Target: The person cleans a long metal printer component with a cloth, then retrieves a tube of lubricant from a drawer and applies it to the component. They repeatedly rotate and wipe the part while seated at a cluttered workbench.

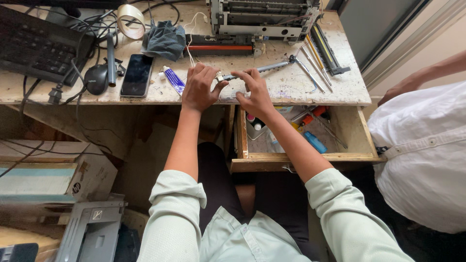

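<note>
Gripping metal roller rod, both hands

A repair workshop: stripped printer on a scuffed workbench, open drawer of tools.

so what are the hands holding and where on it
Both hands hold a thin grey metal roller shaft by its near end: the left hand pinches the tip, the right hand grips just beside it.

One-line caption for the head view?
Both hands, left hand and right hand, grip a metal roller shaft at the worn workbench edge.
</note>
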